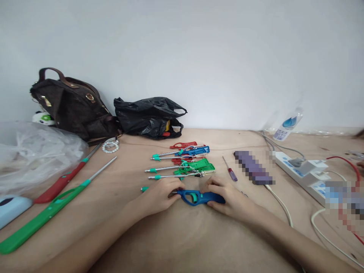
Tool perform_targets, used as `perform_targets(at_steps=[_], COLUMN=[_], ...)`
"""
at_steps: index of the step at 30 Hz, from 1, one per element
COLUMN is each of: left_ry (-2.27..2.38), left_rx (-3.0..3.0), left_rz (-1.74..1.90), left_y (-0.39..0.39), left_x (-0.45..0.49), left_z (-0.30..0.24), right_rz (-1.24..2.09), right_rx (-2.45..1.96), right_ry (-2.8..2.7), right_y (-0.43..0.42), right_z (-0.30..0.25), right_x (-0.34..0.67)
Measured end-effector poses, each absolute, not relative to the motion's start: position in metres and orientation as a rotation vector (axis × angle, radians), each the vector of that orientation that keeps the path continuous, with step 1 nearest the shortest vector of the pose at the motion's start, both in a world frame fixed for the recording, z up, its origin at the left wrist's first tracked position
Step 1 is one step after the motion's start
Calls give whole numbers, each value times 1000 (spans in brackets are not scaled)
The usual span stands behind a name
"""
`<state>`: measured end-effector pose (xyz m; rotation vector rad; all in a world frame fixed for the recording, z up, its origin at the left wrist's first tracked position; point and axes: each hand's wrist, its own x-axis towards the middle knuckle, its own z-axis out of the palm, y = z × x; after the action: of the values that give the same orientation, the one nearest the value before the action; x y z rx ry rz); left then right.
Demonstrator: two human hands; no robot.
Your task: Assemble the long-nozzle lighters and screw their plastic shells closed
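A blue long-necked gas lighter lies sideways between my hands at the front of the table. My left hand is closed round its metal neck, whose green tip sticks out to the left. My right hand grips the blue handle at the other end, fingers on top and thumb below. Just beyond are several opened lighters with red, blue and green shells, their metal necks pointing left and thin wires showing. A screwdriver with a purple-red handle lies to the right of them.
On the left lie a whole green lighter, a red lighter and a clear plastic bag. A dark handbag and a black plastic bag stand by the wall. To the right are a power strip, cables and a bottle.
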<state>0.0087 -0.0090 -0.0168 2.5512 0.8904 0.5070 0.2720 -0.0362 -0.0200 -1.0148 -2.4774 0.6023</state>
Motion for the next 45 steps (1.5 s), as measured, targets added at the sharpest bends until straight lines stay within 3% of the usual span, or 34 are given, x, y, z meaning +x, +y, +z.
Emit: perform_targets(at_steps=[21,36,45], left_ry=[904,791,991], left_rx=[2661,3099,2484], left_rz=[474,341,312], left_y=[-12,-12,-9], left_x=[10,12,14], left_z=[-21,-29,-5], right_rz=[631,549,850], right_rx=[-1098,-1290,-1384], right_ry=[-2505,-2526,-2344], right_y=[-37,-41,-37], right_z=[-23,-23,-15], right_x=[267,264,263])
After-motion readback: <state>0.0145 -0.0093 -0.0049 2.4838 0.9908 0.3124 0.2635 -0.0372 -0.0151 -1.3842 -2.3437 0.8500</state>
